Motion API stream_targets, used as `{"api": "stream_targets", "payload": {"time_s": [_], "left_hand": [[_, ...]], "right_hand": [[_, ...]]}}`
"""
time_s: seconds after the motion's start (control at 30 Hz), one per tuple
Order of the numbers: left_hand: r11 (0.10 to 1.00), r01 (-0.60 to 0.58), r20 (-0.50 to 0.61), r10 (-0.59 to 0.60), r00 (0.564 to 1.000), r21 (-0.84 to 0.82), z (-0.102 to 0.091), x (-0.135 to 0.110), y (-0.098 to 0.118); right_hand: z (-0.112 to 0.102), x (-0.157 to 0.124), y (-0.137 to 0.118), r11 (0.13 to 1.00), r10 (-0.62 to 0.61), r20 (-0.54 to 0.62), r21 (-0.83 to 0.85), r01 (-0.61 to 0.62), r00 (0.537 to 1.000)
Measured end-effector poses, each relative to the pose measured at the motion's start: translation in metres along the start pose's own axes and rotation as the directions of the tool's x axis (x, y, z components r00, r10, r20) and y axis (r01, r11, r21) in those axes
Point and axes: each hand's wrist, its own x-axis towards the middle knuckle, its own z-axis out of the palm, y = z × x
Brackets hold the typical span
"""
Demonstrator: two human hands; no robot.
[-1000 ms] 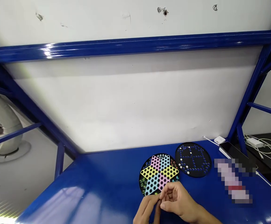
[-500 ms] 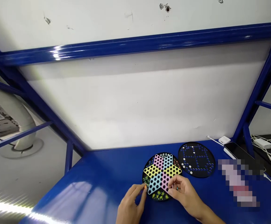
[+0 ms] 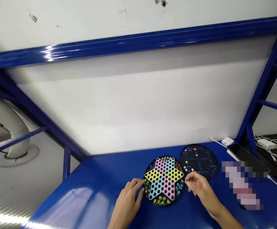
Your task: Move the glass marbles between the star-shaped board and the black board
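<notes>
A round black Chinese checkers board [image 3: 163, 180] lies on the blue table, its star printed in pink, blue and yellow with black holes. Glass marbles of several colours, green-yellow marbles [image 3: 161, 200] among them, sit in pockets around the star. My left hand [image 3: 129, 198] is at the board's left rim, fingers apart and index finger over the edge. Just beyond its thumb, a small orange piece [image 3: 145, 191] rests at the rim. Beside the right rim, near the blue marbles [image 3: 179, 187], my right hand [image 3: 204, 190] has thumb and index finger pinched; anything between them is too small to make out.
A second black round board [image 3: 200, 162] with blue-edged holes and a few white pieces lies behind my right hand. Further right are a phone [image 3: 242, 154], a white charger [image 3: 227, 141] with cable, and a blurred-out item [image 3: 242, 187]. A blue frame [image 3: 138, 44] rises behind the table.
My left hand has let go of the orange piece, and its fingers have spread. My right hand has moved right, off the star to the board's outer edge. The view has shifted slightly.
</notes>
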Motion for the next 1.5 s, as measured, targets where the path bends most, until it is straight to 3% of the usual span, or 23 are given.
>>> {"api": "stream_targets", "payload": {"time_s": [0.17,0.4,0.6,0.7,0.77,0.87,1.0,1.1,1.17,1.23,1.3,1.4,1.5], "left_hand": [[0.995,-0.022,0.02,0.02,1.0,0.098,0.003,0.013,0.006],[0.995,0.039,-0.035,-0.036,0.999,0.092,0.001,0.027,0.004],[0.996,0.081,0.027,-0.082,0.996,0.039,0.001,0.024,0.004],[0.985,0.153,0.114,-0.161,0.98,0.078,0.003,0.026,0.003],[0.98,0.16,0.151,-0.177,0.973,0.117,0.005,0.029,0.002],[0.982,0.125,0.17,-0.149,0.974,0.142,0.004,0.036,0.001],[0.971,0.181,0.203,-0.211,0.956,0.156,-0.003,0.044,0.008],[0.953,0.224,0.189,-0.263,0.946,0.204,-0.008,0.047,0.014],[0.953,0.245,0.188,-0.278,0.942,0.178,-0.009,0.046,0.015],[0.959,0.255,0.167,-0.273,0.947,0.121,-0.007,0.045,0.011],[0.966,0.251,0.128,-0.256,0.958,0.054,-0.004,0.044,0.005],[0.972,0.234,0.089,-0.231,0.969,-0.026,-0.001,0.039,-0.005],[0.973,0.176,0.009,-0.176,0.984,-0.147,0.001,0.033,-0.005]], "right_hand": [[-0.006,0.0,0.004,1.0,0.02,-0.019,0.008,-0.02,1.0],[-0.018,0.0,0.009,1.0,0.004,-0.042,0.024,-0.003,0.999],[-0.033,-0.002,0.011,1.0,-0.023,-0.114,0.01,0.025,0.993],[-0.05,-0.003,0.009,0.996,-0.055,-0.152,-0.082,0.043,0.987],[-0.062,-0.003,0.009,0.97,-0.1,-0.198,-0.238,0.051,0.975],[-0.075,-0.001,0.014,0.817,-0.21,-0.208,-0.574,0.054,0.955],[-0.074,0.006,0.03,0.416,-0.327,-0.005,-0.899,0.14,0.945],[-0.067,0.015,0.04,0.139,-0.355,0.114,-0.975,0.173,0.928],[-0.063,0.022,0.044,0.036,-0.362,0.164,-0.981,0.19,0.918],[-0.062,0.026,0.045,-0.009,-0.393,0.194,-0.978,0.207,0.899],[-0.063,0.027,0.042,0.021,-0.452,0.19,-0.975,0.223,0.872],[-0.066,0.023,0.03,0.221,-0.583,0.096,-0.937,0.271,0.807],[-0.066,0.012,0.012,0.426,-0.757,-0.082,-0.814,0.395,0.648]]}}
